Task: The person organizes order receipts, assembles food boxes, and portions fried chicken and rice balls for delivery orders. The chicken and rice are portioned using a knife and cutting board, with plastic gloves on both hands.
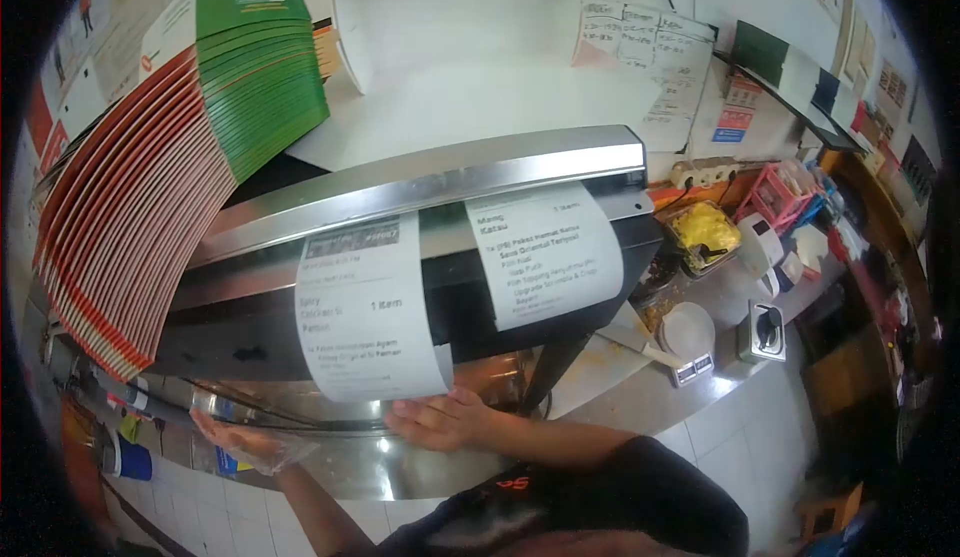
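Shiny counter (400,472) lies below both grips. At left, the left grip (245,444), with clear plastic around it, looks loosely opened. Next, the near paper slip (362,307) hangs from the metal rail (450,175), right above the right grip (440,421); fingers are at its lower edge, but I cannot tell if they pinch. It seems light, soft, easily torn; the lower edge is probably best for holding. Rightward and higher hangs another slip (552,267).
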The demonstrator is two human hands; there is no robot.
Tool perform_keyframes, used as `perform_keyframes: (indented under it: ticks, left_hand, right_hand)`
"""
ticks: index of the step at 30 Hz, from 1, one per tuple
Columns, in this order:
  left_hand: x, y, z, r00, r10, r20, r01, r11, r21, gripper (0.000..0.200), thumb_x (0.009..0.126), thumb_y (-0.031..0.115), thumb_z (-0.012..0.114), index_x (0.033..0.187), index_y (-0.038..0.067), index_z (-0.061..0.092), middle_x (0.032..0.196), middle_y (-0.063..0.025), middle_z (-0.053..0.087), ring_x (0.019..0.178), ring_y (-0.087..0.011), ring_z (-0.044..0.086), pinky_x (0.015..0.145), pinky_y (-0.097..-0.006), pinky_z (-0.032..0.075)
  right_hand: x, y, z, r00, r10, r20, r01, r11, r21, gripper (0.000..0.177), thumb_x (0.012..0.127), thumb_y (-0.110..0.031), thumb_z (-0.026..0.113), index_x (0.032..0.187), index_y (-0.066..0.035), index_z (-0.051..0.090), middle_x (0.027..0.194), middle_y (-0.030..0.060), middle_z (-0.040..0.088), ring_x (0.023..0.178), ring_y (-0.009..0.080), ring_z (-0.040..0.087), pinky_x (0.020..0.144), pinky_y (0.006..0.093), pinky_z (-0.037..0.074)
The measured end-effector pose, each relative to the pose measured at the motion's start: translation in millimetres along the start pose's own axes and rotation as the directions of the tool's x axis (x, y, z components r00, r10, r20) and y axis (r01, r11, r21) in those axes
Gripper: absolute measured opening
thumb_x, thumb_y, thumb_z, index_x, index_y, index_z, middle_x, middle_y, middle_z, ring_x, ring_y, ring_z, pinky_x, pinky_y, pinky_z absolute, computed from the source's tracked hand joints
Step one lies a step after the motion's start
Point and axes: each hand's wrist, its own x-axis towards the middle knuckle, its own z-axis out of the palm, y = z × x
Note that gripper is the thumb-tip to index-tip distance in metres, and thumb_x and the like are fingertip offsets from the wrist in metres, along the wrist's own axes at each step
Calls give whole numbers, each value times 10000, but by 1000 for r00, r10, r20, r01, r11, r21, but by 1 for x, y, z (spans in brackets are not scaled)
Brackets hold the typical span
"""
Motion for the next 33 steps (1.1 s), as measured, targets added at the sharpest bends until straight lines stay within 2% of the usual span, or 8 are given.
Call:
perform_keyframes:
  ticks: [2,3,5,8,15,20,24,33]
  left_hand:
    - [0,5,7,1000,-14,8,14,999,34,813,901,612,477,1513,183,159,1508,-185,277,1377,-399,295,1097,-558,313]
    - [-1,12,10,936,-349,37,351,931,-102,841,900,620,472,1506,133,156,1509,-194,271,1387,-380,281,1118,-528,277]
    - [3,25,11,509,-835,211,848,445,-288,905,897,637,462,1493,31,149,1511,-212,259,1407,-342,253,1159,-470,206]
    - [-13,28,17,578,-782,232,815,537,-219,950,880,689,428,1503,42,120,1534,-221,198,1417,-356,226,1161,-467,195]
    - [-15,29,22,585,-779,223,809,578,-104,1139,751,835,420,1517,76,54,1565,-208,89,1444,-363,148,1168,-466,201]
    - [-28,14,31,618,-755,218,786,595,-168,1161,749,837,401,1519,84,-34,1581,-184,22,1464,-331,44,1179,-457,170]
    - [-32,13,31,639,-743,200,769,608,-198,1090,811,739,479,1519,62,0,1565,-198,73,1451,-333,122,1177,-391,167]
    - [-27,16,25,568,-774,280,823,533,-196,1200,757,830,420,1501,-2,-20,1564,-223,59,1449,-350,128,1168,-412,198]
  right_hand:
    - [0,0,-1,1000,3,16,-3,1000,4,263,917,-292,575,1174,-248,611,1311,-25,539,1344,174,415,1198,438,88]
    - [-1,0,-1,1000,5,25,-6,1000,24,247,919,-288,572,1158,-246,616,1307,-25,541,1345,175,413,1199,441,84]
    - [-2,2,1,1000,0,20,0,1000,25,233,919,-285,569,1143,-243,619,1315,-24,537,1346,175,412,1199,442,81]
    - [-6,0,3,1000,-4,17,4,999,37,214,919,-280,567,1121,-238,623,1327,-21,532,1346,174,412,1200,443,79]
    - [-6,2,0,1000,-8,22,7,999,45,183,913,-269,572,1085,-232,625,1311,-27,552,1339,166,424,1197,442,84]
    - [-7,3,2,1000,-23,21,23,999,40,169,915,-264,565,1071,-226,619,1320,-21,551,1349,169,415,1195,443,86]
    - [-10,4,1,999,-36,29,35,999,32,190,912,-276,568,1087,-219,616,1331,-7,545,1357,180,409,1194,443,90]
    - [-12,2,-1,1000,11,13,-11,1000,28,126,866,-227,656,990,-216,637,1246,-25,578,1303,184,470,1196,440,120]
